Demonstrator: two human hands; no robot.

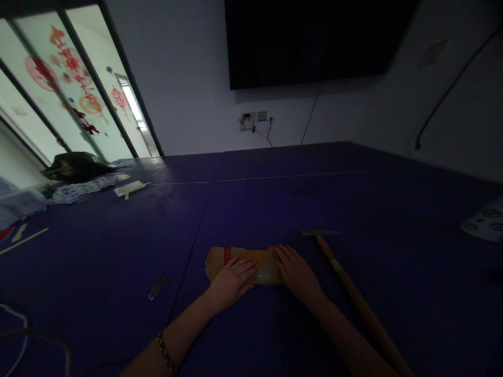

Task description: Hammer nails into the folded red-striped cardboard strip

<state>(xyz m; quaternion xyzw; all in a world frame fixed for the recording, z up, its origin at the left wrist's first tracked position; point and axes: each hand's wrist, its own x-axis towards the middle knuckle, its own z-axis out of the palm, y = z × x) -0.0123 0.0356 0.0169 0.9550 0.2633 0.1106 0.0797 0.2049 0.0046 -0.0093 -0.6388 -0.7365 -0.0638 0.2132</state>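
Tan panel, one, flat: it is lying on the purple table, left of the hammer.

Concealed: the left hand is covering part of its middle and near edge; the right hand is hiding its right end; its underside is facing the tabletop. Dim light is blurring the marking on the red band, and the material is escaping identification. Cut off: the hammer's handle is running out through the bottom edge, and a pale object is showing only in part at the right border.

Position against the fingers: the panel is lying beneath both sets. The left fingers are pointing rightward across its middle, slightly spread; the right fingers are pointing away and leftward, their tips lying near its far edge. Both hands are resting open, palms down, fingers extended; neither is gripping. Whether they are pressing, one cannot tell.

Appearance: the panel is showing a speckled face, a long outline with uneven edges, the narrow red band toward its left end, orange colouring along the far side, and a glossy spot between the hands.

Adjacent: slim metal rods, bundled, are lying apart at left.
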